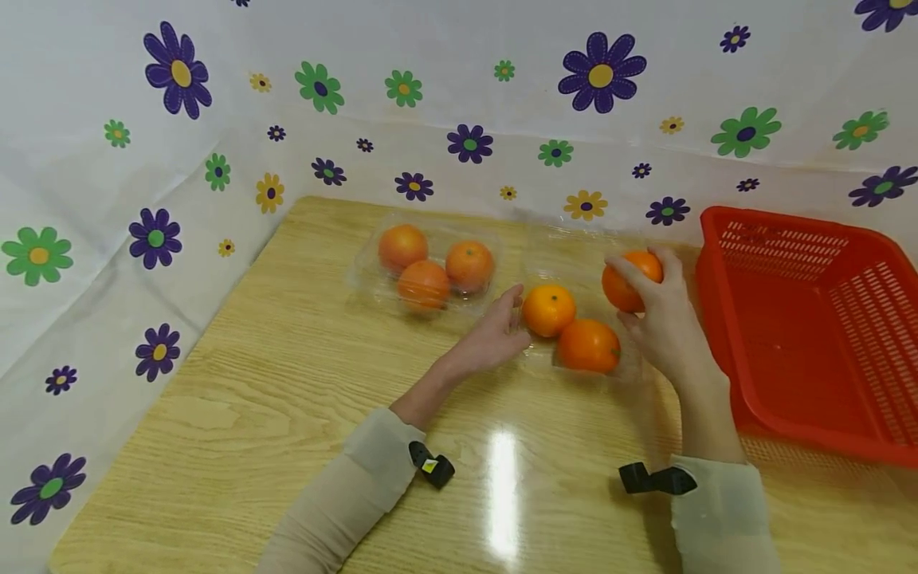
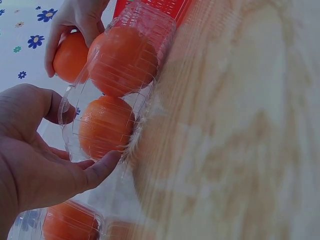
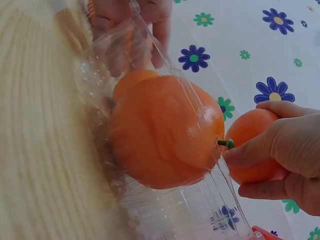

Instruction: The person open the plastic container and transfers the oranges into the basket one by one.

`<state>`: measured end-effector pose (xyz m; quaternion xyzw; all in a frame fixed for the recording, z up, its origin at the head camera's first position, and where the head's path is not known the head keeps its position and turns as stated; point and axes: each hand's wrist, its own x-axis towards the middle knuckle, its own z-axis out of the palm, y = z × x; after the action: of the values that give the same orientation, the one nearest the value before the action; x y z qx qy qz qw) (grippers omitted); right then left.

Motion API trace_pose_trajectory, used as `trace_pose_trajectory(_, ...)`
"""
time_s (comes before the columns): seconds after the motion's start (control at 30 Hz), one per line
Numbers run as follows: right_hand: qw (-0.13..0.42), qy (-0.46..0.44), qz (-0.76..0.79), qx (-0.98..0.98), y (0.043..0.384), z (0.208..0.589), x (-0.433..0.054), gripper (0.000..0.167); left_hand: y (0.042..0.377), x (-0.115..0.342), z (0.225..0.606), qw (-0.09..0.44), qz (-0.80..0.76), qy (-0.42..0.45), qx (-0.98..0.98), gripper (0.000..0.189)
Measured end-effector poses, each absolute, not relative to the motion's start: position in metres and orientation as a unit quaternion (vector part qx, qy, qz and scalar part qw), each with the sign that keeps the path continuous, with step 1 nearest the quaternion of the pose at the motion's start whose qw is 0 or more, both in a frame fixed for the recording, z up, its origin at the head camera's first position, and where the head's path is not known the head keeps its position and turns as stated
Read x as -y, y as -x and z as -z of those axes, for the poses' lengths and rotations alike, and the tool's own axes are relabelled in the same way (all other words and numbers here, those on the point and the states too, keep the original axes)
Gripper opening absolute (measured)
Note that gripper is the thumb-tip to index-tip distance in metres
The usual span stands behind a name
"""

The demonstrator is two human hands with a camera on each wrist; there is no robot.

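Right hand [image 1: 663, 319] comes in from lower right, forearm pointing up and away from the body, wrist bent left, palm down; thumb and fingers curled round one orange [image 1: 618, 293], solid grip on its sides. That orange sits at the far right of the open clear container [image 1: 534, 359], just left of the red basket [image 1: 724, 335]; can't tell if it touches the plastic. Left hand [image 1: 495, 335] reaches in diagonally from lower left, thumb and fingers set wide at the container's left end, touching the plastic, no fruit in that hand. Left wrist view has one digit at the rim and another along the near side. Two more oranges are in that container: one by the left fingers [image 1: 548, 311], one nearer the body [image 1: 590, 347], the latter with a green stem stub. Second clear container [image 1: 358, 275] is further left, just beside, three oranges inside. Both sleeves are light, pushed back off the wrists, each with a black strap mount. Surface: pale wood-grain table [image 1: 272, 430], glossy, bright light streak reflected between the forearms. Basket is on the right of the table, slotted walls, solid-looking red floor. Room: white cloth [image 1: 445, 40] hangs behind and down the left side, printed with purple, green and yellow flowers, a few folds and creases in it.
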<state>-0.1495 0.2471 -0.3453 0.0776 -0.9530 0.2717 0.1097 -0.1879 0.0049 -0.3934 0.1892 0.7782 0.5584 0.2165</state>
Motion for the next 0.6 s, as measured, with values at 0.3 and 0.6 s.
trace_pose_trajectory(0.3, 0.078, -0.07, -0.214, 0.971, 0.132, 0.323, -0.25, 0.071, 0.186, -0.007, 0.394, 0.215, -0.563, -0.184, -0.776, 0.082)
trace_pose_trajectory(0.6, 0.102, -0.077, -0.17, 0.977, 0.123, 0.311, -0.26, 0.068, 0.185, -0.006, 0.394, 0.213, -0.565, -0.183, -0.776, 0.081)
